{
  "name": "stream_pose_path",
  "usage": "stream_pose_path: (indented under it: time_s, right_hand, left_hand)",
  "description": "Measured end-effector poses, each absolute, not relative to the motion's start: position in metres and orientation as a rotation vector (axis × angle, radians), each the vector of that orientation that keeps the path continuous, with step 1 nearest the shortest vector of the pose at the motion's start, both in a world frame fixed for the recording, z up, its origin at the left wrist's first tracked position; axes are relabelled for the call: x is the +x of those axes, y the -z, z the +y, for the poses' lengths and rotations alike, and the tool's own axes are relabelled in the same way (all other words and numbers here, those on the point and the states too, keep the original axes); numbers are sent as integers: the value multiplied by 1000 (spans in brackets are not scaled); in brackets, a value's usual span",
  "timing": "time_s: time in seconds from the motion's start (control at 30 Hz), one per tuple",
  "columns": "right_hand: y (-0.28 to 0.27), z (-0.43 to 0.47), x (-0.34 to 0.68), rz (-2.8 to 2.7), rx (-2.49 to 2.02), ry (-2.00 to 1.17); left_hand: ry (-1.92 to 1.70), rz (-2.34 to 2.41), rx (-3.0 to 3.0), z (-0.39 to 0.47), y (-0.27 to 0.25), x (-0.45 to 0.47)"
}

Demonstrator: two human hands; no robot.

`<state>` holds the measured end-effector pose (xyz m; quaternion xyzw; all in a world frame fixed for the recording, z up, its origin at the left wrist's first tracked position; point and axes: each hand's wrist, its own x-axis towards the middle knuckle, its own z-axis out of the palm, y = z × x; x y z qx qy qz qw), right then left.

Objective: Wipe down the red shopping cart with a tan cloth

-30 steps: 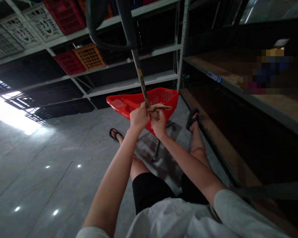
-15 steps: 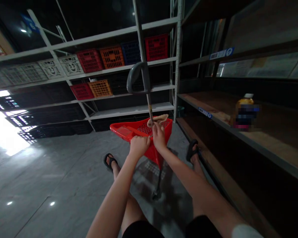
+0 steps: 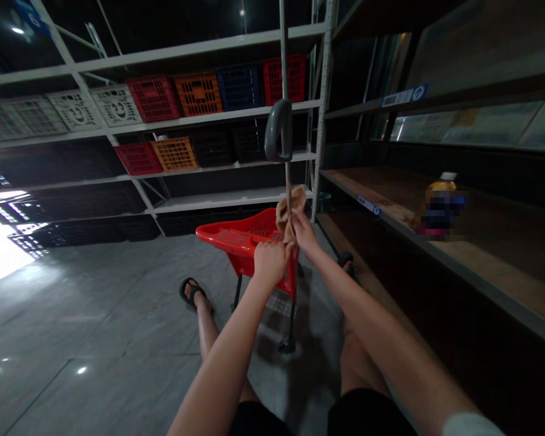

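A small red plastic shopping cart (image 3: pixel 236 238) stands on the floor between my legs, with an upright metal pole (image 3: pixel 284 66) carrying a grey loop (image 3: pixel 279 131). My left hand (image 3: pixel 271 263) is closed at the cart's near rim, beside the foot of the pole; its fingertips are hidden. My right hand (image 3: pixel 305 235) is closed on a tan cloth (image 3: pixel 295 201), pinching it against the lower pole. The cloth is bunched around the pole, and its lower end hangs close to my left fist.
Ahead, a white metal rack (image 3: pixel 236 200) holds several plastic crates, among them a blue crate (image 3: pixel 239 86) and an orange crate (image 3: pixel 198 94). To my right, a wooden shelf (image 3: pixel 490 260) carries a bottle (image 3: pixel 442 203) with a white cap. My sandalled foot (image 3: pixel 193 292) is on the floor.
My left hand has shifted right along the cart toward the pole. The cloth has risen and now bunches around the pole at my right hand. The pole and loop appear further right.
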<state>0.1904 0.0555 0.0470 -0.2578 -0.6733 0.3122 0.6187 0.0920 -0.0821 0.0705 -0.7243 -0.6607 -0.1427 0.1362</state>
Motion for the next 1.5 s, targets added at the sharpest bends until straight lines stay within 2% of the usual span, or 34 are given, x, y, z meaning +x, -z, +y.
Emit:
stream_pose_path:
  time_s: [0.07,0.17,0.27,0.43,0.67,0.83,0.9,1.0,1.1,1.17,1.27,1.37,1.5]
  right_hand:
    - [-6,42,209,-1556,-673,-704]
    - [12,36,226,-1543,-766,-634]
    - [1,34,227,-1495,-851,-591]
    - [-2,-13,218,-1403,-936,-428]
    - [-35,-74,196,-1815,-899,-105]
    - [-54,-67,213,-2072,-955,140]
    - [-50,-53,244,-2097,-918,140]
    - [-38,-21,299,-2044,-870,-33]
    - [-24,9,337,-1775,-900,-323]
    - [-19,16,347,-1577,-951,-379]
    - [-20,2,337,-1512,-1089,-134]
    - [-26,-35,301,-1688,-1105,92]
    - [-35,-76,233,-1919,-1000,82]
  left_hand:
    - [522,-1870,-2197,-82,-73,91]
    - [699,-1772,-2433,-82,-84,77]
    - [796,-1725,-2401,-80,-96,49]
    - [604,-1925,-2025,-77,-89,14]
    - [624,-2022,-1833,-79,-74,49]
    - [683,-1992,-2065,-94,-87,64]
    - [762,-1915,-2228,-102,-96,51]
    - [753,-1939,-2192,-108,-105,22]
    - [474,-2204,-1964,-107,-101,9]
    - [297,-2319,-1866,-105,-94,17]
    - [287,-2314,-1776,-104,-85,43]
    - [358,-2303,-1719,-106,-82,65]
    - [362,-2273,-1738,-109,-83,78]
